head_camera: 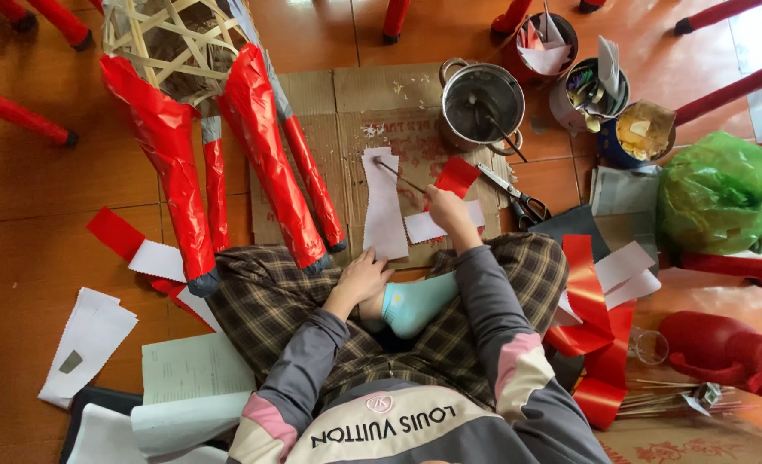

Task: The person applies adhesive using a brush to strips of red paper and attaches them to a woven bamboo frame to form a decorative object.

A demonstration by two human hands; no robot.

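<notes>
Four legs: red paper covers all four legs of the bamboo frame [170, 43], which lies at the cardboard's [312, 103] far left corner; the lattice body is bare, so by my judgement wrapping is partly done.
Strip: a white paper strip [384, 206] lies on the cardboard, long axis running away from the person, top end toward the pot [482, 103].
Brush: a thin stick [401, 176] slants across the strip's upper part, tip toward the cardboard's far left, handle toward the right hand.
Right hand: the right hand [450, 216] is over the cardboard's near right part, fingers closed on the stick's near end, above a small white piece [424, 226] and a red piece [457, 176].
Left hand: the left hand [362, 279] rests just off the cardboard's near edge, fingers curled loosely on the ankle by a turquoise sock [415, 302], gripping nothing.
Left to do: cut red and white pieces [609, 283] lie unused to the cardboard's right, with scissors [518, 198] at its right edge.
</notes>
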